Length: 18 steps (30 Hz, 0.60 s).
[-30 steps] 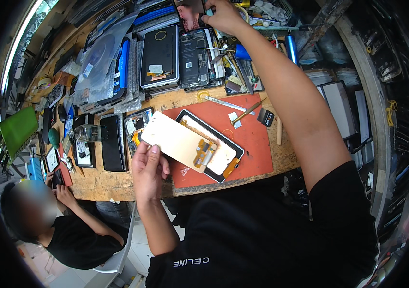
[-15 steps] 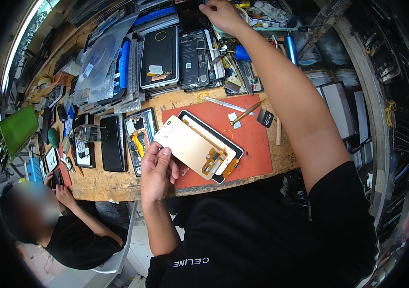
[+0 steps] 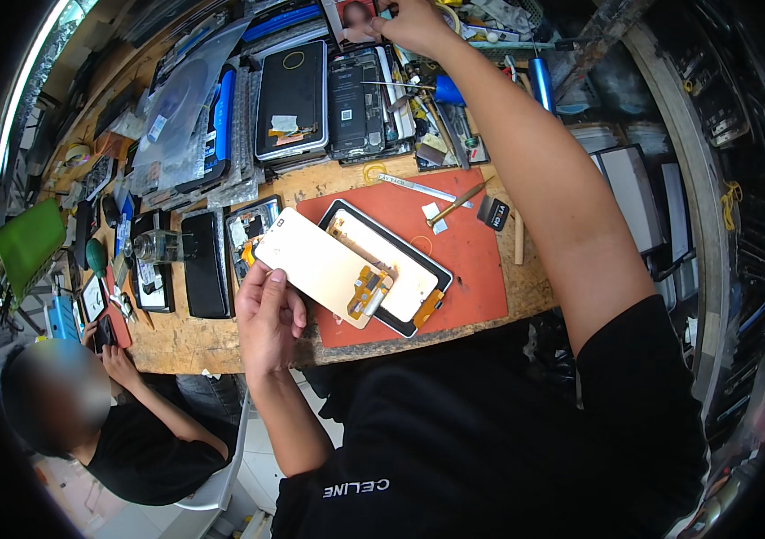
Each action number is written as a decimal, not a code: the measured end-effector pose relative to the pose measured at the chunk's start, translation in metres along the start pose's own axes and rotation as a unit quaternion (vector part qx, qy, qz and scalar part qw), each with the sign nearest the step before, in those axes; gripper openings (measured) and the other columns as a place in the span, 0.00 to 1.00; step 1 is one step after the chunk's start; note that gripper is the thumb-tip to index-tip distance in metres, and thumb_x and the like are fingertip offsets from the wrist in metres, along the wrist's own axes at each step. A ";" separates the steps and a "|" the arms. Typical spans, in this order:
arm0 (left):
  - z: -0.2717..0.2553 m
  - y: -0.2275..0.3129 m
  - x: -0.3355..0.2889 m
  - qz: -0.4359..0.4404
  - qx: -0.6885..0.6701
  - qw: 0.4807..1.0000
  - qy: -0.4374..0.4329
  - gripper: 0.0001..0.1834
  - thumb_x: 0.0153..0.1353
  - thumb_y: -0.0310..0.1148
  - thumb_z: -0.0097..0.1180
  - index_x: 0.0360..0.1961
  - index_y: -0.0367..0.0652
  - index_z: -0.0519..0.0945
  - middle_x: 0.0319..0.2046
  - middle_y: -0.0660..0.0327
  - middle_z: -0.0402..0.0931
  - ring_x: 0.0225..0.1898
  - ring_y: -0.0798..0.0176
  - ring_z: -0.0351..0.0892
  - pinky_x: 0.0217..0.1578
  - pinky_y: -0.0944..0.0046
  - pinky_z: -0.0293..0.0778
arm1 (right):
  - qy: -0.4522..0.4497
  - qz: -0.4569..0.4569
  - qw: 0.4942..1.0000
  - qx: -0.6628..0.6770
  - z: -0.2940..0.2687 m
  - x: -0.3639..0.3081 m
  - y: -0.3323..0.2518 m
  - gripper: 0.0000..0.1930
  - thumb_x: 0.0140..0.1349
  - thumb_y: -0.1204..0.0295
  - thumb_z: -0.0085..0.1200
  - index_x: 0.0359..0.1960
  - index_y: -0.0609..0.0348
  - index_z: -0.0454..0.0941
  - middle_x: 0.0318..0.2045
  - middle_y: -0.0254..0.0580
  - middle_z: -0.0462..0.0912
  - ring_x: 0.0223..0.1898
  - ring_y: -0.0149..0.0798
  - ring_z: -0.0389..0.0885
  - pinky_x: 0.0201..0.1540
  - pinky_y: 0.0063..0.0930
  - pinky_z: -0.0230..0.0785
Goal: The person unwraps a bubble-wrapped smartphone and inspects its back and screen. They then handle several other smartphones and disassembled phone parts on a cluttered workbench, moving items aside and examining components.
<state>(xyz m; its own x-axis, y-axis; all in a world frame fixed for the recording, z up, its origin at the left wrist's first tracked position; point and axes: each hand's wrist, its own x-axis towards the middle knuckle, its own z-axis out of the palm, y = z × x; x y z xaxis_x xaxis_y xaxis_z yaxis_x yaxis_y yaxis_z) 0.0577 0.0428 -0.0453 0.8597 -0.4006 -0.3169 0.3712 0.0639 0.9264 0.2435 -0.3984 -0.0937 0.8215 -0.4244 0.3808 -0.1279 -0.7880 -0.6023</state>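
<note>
My left hand (image 3: 266,319) pinches the corner of a cream-gold phone screen panel (image 3: 306,256), its back up, with an orange flex cable (image 3: 367,292) at the lower end. The panel is tilted over part of a dark-framed phone screen assembly (image 3: 400,269) lying on the red mat (image 3: 472,287), with another orange flex (image 3: 428,307) at its corner. At the far edge, my right hand (image 3: 414,27) reaches with fingers extended to a phone (image 3: 351,20) whose lit screen shows a picture. Its fingertips are at the screen's right side and partly hidden.
A brown-handled screwdriver (image 3: 461,200), tweezers (image 3: 414,187) and a small black block (image 3: 493,213) lie near the mat. Stacked phones and parts (image 3: 291,103) stand behind. An opened phone (image 3: 252,229) and a glass jar (image 3: 162,246) are at left, near a seated person (image 3: 145,440).
The panel in my left hand has moved left, uncovering more of the assembly beneath. The dark phone screen by my right hand is now lit with a picture.
</note>
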 end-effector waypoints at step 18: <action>0.027 -0.019 -0.002 -0.064 0.052 0.996 -0.034 0.15 0.78 0.31 0.55 0.58 0.33 0.73 0.29 0.64 0.79 0.13 0.76 0.65 0.12 0.75 0.59 | -0.014 0.014 0.994 0.109 -0.037 -0.017 -0.037 0.30 0.43 0.50 0.82 0.39 0.61 0.86 0.40 0.55 0.88 0.44 0.52 0.88 0.49 0.44 0.78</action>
<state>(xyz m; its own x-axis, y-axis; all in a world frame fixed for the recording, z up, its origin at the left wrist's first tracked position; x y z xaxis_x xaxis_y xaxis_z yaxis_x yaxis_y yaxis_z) 0.0395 0.0175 -0.0564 0.7803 -0.4615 -0.4221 0.4347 -0.0850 0.8965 0.2136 -0.3782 -0.0525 0.8353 -0.4293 0.3434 -0.0306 -0.6600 -0.7507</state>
